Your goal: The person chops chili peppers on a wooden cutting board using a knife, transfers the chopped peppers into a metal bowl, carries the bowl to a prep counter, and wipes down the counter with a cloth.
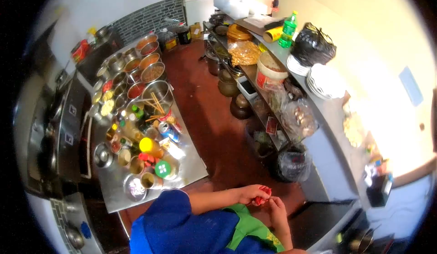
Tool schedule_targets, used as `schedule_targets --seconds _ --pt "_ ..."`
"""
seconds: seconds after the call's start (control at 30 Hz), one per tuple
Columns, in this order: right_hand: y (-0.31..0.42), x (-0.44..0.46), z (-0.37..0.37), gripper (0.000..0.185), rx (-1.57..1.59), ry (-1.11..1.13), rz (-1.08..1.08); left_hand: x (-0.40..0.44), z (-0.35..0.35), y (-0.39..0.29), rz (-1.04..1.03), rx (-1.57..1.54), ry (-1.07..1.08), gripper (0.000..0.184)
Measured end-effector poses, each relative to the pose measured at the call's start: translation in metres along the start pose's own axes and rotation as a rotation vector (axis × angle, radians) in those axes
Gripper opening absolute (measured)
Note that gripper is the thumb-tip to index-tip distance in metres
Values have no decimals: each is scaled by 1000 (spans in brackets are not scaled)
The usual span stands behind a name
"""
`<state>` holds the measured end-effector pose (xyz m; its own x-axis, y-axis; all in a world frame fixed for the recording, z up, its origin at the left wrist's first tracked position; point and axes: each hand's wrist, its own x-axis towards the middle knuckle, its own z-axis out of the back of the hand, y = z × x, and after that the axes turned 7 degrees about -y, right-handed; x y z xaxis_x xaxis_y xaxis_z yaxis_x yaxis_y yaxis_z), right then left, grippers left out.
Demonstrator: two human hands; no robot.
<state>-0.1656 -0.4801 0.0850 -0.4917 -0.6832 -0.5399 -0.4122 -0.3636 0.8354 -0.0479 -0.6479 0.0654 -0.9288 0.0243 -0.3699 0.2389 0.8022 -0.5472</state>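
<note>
Kitchen floor (211,140), reddish-brown, is seen from above as a small red item (262,197) is held in front of the body, beyond the edge of the steel table (193,169). The item is clamped in the curled fingers of the left hand (251,194). The right hand (277,207) is held just beside it, fingers bent toward it; whether anything is pinched there cannot be told. A blue garment (166,213) and a green apron (253,226) are worn.

The table, on the left, is crowded with metal pots and bowls, among which a yellow-lidded jar (147,145), a green-lidded jar (163,169) and a blue can (168,131) are set. Thin sticks (157,102) are propped at a large pot (157,90).

Along the shelving on the right, a green bottle (287,31), a black plastic bag (312,46) and stacked white plates (324,82) are lined up on top. A white tub (271,69) is placed lower down, near a bag of orange-brown food (245,53).
</note>
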Motion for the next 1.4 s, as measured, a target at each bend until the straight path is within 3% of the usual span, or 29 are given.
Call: schedule_targets --seconds 0.23,0.4,0.57,0.67,0.87,1.0,1.13,1.17,1.2,1.23,1.27,1.3,1.33,1.37,1.4 --pt "-92 -124 1 14 220 -177 -20 -55 -54 86 228 76 36 8" --pt "-119 -212 -3 15 256 -351 -34 -66 -80 135 325 182 257 10" --pt "-150 -252 -16 12 507 -637 69 -73 -111 140 406 269 376 11" --pt "-182 -272 -26 11 625 -752 51 -80 -125 146 559 272 375 10" --pt "-263 -302 -55 11 543 -883 58 -83 -107 193 714 250 383 8" --pt "-242 -335 -73 11 642 -985 58 -86 -99 216 798 262 399 7" --pt "-268 -372 -61 10 537 -1132 139 -83 -117 237 822 400 420 6" --pt "-269 -382 -59 8 511 -1175 111 -75 -116 249 894 312 457 6" --pt "-296 -388 -52 6 371 -1222 167 -70 -118 259 870 307 539 6" --pt "-288 -410 -53 7 261 -1272 41 -76 -133 263 787 448 484 6" --pt "-330 -418 -45 15 47 -1324 86 -72 -144 268 879 417 449 6" --pt "-288 -448 -49 20 -363 -1447 22 -80 -169 261 896 419 427 7" --pt "-278 -473 -51 20 -420 -1627 193 -83 -180 275 949 394 507 7" --pt "-284 -494 -46 20 -243 -1657 45 -80 -189 287 963 425 507 7" --pt "-304 -512 -41 20 -416 -1782 57 -83 -195 299 944 453 489 8"
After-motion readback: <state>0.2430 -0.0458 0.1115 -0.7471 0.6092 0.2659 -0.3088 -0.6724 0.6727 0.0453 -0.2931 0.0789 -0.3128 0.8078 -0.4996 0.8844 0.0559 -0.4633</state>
